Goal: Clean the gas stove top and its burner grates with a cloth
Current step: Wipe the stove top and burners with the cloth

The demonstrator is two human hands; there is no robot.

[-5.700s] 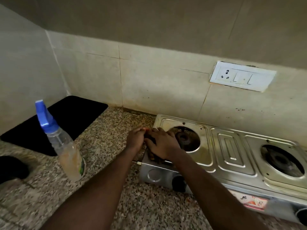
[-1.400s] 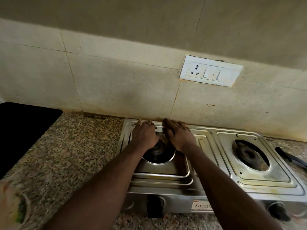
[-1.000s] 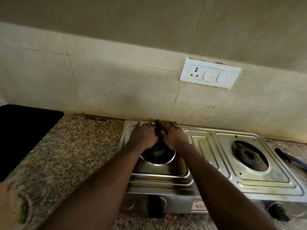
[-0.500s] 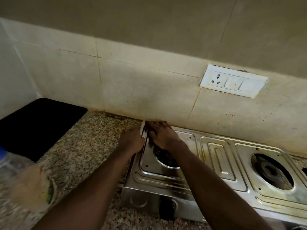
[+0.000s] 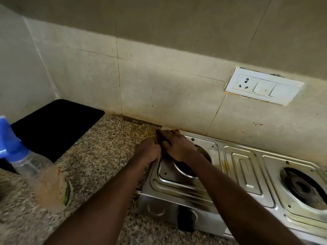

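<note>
both hands meet at the far left corner of the gas stove (image 5: 203,188): the right hand (image 5: 177,145) lies flat with fingers spread, probably pressing a dark cloth (image 5: 161,141) that only peeks out between the hands, while the left hand (image 5: 147,151) is curled at the stove's left edge, likely steadying it or bunching the cloth; whether either hand truly grips it cannot be told. just behind the right palm sits the left burner well (image 5: 191,167), no grate on it; the right burner (image 5: 300,186) lies well off to the right. the speckled granite counter (image 5: 99,156) carries a spray bottle (image 5: 35,170) well to the left, a black mat (image 5: 56,124) beyond it, tiled wall (image 5: 159,96) and switch plate (image 5: 263,86) behind.
</note>
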